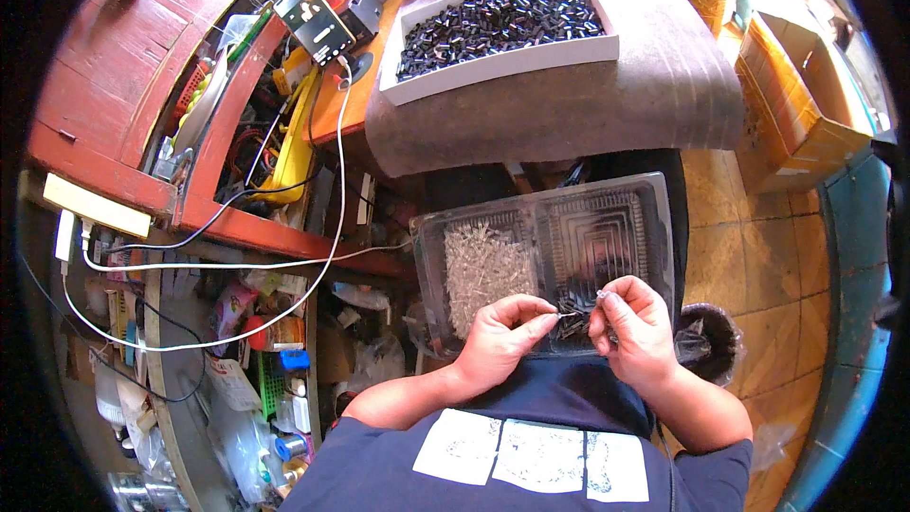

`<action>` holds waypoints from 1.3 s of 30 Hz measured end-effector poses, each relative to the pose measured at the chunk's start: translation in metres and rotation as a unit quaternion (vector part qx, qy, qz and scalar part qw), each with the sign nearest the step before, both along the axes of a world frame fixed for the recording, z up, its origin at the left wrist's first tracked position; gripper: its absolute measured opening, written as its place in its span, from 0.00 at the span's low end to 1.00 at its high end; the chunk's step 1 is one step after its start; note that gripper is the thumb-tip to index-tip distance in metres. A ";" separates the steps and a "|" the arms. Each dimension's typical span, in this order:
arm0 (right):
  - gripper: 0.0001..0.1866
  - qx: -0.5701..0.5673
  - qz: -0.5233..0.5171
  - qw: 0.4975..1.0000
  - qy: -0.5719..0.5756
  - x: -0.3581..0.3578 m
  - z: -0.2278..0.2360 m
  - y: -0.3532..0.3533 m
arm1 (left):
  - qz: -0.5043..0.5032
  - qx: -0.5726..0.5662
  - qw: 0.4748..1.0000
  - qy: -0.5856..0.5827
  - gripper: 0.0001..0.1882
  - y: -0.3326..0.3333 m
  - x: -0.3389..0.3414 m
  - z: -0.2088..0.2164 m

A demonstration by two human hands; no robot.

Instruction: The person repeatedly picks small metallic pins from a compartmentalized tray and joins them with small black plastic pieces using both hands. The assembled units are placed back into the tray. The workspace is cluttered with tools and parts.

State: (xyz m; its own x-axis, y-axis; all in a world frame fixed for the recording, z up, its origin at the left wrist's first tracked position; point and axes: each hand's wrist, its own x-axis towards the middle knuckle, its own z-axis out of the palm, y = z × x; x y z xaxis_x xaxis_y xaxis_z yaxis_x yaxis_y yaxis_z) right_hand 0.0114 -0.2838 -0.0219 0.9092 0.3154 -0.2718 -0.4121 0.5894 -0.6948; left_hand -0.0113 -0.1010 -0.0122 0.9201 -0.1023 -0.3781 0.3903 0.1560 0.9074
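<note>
A clear plastic tray (607, 228) with two compartments rests on my lap. Its left compartment holds a heap of small translucent, thin-legged pieces (485, 270); small dark pieces (572, 322) lie at the near end of the right one. My left hand (502, 337) is closed in a pinch over the tray's near edge, with a thin light-coloured sliver at the fingertips. Just right of it, my right hand (633, 327) pinches a small translucent piece (601, 295) between thumb and forefinger. Both are too small to name exactly. The hands are a short gap apart.
Ahead, a white shallow box (502, 76) of short black cylindrical parts stands on a cloth-covered table (654, 104). White cables (346, 161) run from a power strip (97, 206) at left. An open cardboard box (796, 95) and a lined bin (720, 341) stand at right.
</note>
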 end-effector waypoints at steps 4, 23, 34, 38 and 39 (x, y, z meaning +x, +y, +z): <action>0.03 0.035 -0.022 0.999 0.004 0.000 0.000 -0.005 | -0.060 0.160 0.978 -0.122 0.10 0.001 0.005 -0.009; 0.04 0.054 0.008 0.997 0.045 0.000 0.004 -0.018 | 0.040 -0.275 0.948 0.155 0.09 0.031 0.003 0.005; 0.02 0.015 0.077 0.997 0.025 -0.005 0.002 -0.009 | -0.018 -0.390 0.909 0.145 0.09 0.031 -0.001 -0.003; 0.03 0.024 0.054 0.998 0.015 -0.002 0.001 -0.011 | 0.013 -0.368 0.921 0.130 0.09 0.032 -0.002 0.000; 0.03 0.024 0.051 0.998 0.015 -0.001 0.000 -0.012 | 0.019 -0.355 0.925 0.134 0.09 0.032 -0.002 0.002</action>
